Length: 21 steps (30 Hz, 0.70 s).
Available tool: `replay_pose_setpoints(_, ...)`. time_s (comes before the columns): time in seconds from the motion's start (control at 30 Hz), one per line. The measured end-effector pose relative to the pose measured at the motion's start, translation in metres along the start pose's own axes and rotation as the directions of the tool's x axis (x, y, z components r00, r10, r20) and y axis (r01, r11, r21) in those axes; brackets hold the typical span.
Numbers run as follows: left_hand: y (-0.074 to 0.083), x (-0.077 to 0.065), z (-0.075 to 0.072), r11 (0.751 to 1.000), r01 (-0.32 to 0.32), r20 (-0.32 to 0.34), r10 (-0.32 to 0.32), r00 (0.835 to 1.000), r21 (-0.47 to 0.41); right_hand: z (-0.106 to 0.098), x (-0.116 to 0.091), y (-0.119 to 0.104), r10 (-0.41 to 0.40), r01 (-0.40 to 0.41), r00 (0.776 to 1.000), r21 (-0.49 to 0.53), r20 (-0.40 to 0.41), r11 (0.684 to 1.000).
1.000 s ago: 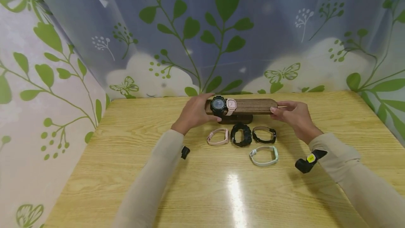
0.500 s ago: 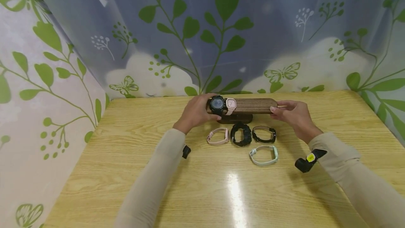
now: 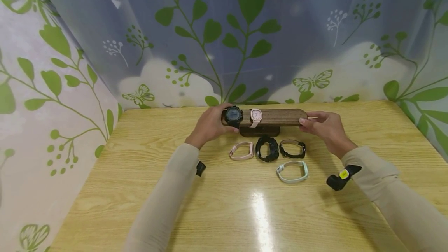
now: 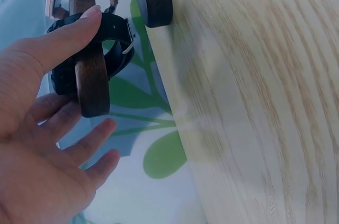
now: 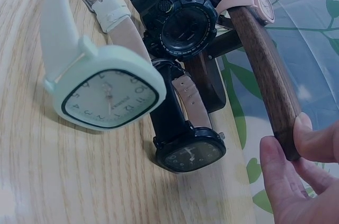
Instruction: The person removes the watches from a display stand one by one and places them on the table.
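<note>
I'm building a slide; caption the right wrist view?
Right hand gripping a wooden bar, a mint-green watch on the table.

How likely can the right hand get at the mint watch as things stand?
Probably yes: nothing lies over the mint watch, frontmost on the table, though the right hand pinches the wooden bar and would need to let go.

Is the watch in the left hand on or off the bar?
On: the black watch loops around the wooden bar, near its end.
</note>
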<state>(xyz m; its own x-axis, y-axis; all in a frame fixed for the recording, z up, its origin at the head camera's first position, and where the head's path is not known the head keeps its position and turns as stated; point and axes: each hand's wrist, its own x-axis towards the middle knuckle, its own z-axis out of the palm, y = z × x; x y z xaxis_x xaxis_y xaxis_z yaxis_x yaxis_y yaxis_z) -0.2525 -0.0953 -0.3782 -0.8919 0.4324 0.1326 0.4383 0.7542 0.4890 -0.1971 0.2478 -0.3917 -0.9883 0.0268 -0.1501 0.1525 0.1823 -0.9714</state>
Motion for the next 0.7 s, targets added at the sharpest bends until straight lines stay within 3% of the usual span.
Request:
replay_pose_setpoints(0.4, -0.008, -0.008, -0.009, 0.995, 0.094, 0.032, -0.094, 0.995, -0.009, -0.001, 0.000, 0.000, 0.003, -0.003, 1.000, -0.008, 0.006, 1.000)
replay_pose_setpoints(0.7, -0.017, -0.016, -0.012, 0.994, 0.100, -0.003, -0.100, 0.995, -0.041, -0.001, -0.001, 0.000, -0.016, 0.016, 1.000, 0.009, 0.007, 1.000)
